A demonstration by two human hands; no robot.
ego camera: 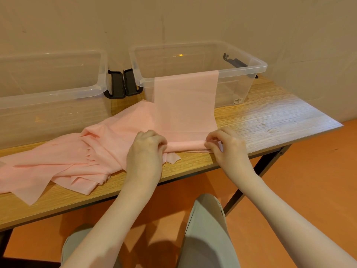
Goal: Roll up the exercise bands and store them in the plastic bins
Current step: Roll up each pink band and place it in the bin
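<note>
Because the pink band (185,105) drapes taut over the right bin (257,64) at twelve o'clock, I pinch its rolled near edge with my left hand (146,146) and right hand (226,144), keeping the roll even.

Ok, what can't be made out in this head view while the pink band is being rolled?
- Fingertips of left hand and right hand: curled into the band.
- Band's far end: hidden inside right bin.
- Left bin, pile of bands: cut by left edge.
- Bin's label: too small.
</note>
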